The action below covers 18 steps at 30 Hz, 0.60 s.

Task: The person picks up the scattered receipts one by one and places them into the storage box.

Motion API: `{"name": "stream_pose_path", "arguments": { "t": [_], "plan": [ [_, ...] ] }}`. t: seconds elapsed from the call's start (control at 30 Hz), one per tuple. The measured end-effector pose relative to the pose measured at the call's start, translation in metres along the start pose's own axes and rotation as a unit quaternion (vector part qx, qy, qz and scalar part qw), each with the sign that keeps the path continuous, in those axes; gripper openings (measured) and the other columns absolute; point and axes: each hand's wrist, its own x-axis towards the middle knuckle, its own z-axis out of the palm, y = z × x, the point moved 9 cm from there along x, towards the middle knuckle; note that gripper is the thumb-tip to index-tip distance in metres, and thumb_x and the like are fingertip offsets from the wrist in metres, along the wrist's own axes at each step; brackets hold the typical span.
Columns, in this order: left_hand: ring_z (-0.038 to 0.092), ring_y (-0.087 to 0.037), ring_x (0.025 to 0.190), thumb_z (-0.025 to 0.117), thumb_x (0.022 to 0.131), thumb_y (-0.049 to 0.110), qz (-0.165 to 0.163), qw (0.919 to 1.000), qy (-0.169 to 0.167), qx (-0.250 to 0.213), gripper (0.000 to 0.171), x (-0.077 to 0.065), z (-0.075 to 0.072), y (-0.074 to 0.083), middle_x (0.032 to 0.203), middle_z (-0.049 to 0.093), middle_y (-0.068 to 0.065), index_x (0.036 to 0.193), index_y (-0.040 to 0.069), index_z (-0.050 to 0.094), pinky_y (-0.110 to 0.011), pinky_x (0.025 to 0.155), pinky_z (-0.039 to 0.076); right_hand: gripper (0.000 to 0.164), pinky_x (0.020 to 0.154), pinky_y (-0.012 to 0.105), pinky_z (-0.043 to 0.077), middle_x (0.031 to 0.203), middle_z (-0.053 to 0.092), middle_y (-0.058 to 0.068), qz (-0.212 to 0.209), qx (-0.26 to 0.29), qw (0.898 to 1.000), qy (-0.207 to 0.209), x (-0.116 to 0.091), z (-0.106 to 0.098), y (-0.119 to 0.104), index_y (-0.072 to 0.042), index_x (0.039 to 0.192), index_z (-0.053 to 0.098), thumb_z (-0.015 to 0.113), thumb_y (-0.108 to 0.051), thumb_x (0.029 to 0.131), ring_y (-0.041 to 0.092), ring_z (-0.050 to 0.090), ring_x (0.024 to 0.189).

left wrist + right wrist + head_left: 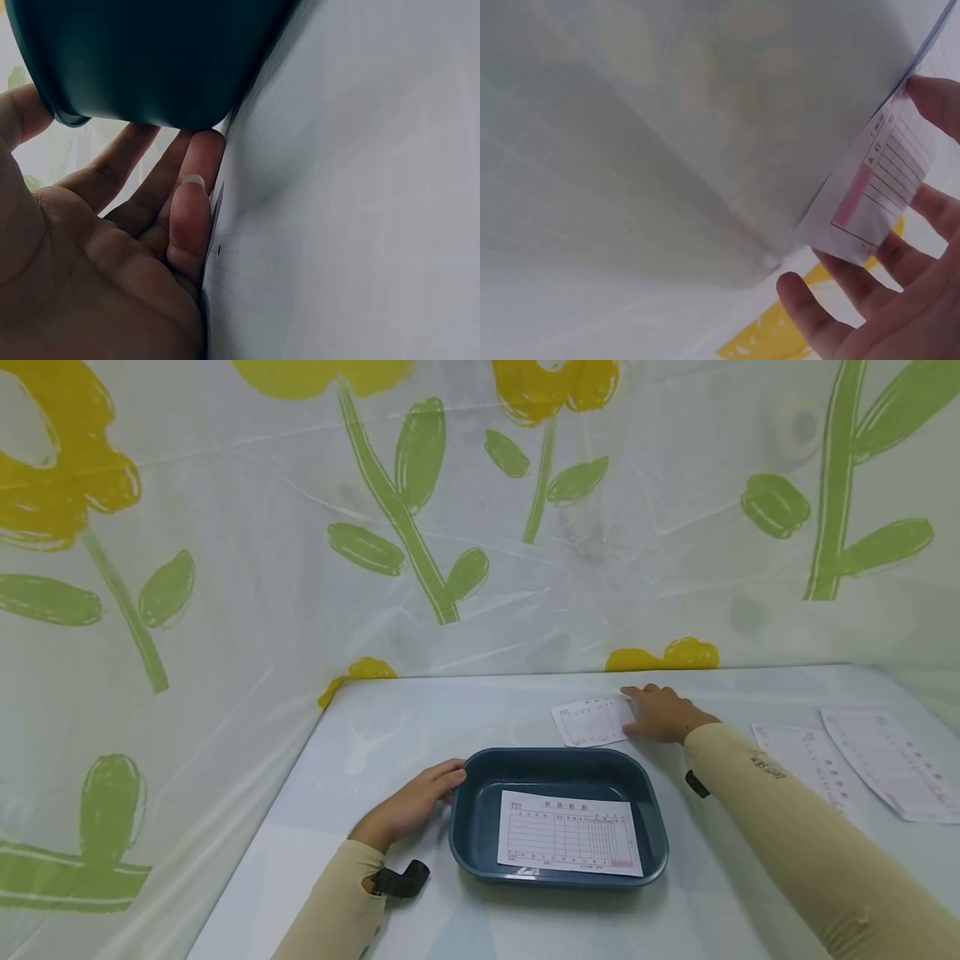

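Observation:
A dark blue tray (465, 852) stands on the table with a printed receipt form (566, 831) lying in it. My left hand (411, 804) is at the tray's left side. Its fingertips touch the outer wall and the rim, as the left wrist view shows close up. Farther back, my right hand (663, 714) is at the right end of another receipt form (592, 722), behind the tray. In the right wrist view, the thumb meets one edge of that form (889, 180) and several fingers meet the opposite edge; its end is bent up between them.
Two more sheets lie on the right of the table: a printed form (801, 760) beside my right forearm and a larger-looking stack or sheet (888, 764) beyond it. A flower-patterned curtain (570, 568) hangs along the table's back edge. Dark bands (402, 879) sit at both wrists.

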Motion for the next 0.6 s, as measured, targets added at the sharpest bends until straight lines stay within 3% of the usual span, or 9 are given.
{"name": "stream_pose_path", "arguments": {
  "t": [0.33,0.6],
  "plan": [
    [0.052,-0.022,0.112,0.042,0.102,0.053,-0.001,1.0000,0.000,-0.004,0.054,0.0014,0.0014,-0.0027,0.133,0.058,-0.002,0.146,0.022,0.050,-0.052,0.106,0.036,0.066,0.099,0.064,0.044,0.125,0.056,0.030,-0.016,0.000,0.999,0.029,-0.0034,-0.0055,0.0016,0.003,0.140,0.049,0.074,-0.028,0.087,0.041,0.054,0.106],
    [0.052,-0.022,0.114,0.044,0.102,0.053,-0.002,1.0000,0.004,-0.006,0.055,0.0024,0.0008,-0.0026,0.137,0.057,-0.003,0.146,0.020,0.049,-0.054,0.108,0.036,0.056,0.103,0.059,0.044,0.126,0.060,0.027,-0.019,0.057,0.998,0.014,-0.0072,-0.0069,0.0093,0.007,0.133,0.054,0.072,-0.023,0.090,0.037,0.055,0.105]
  ]
}}
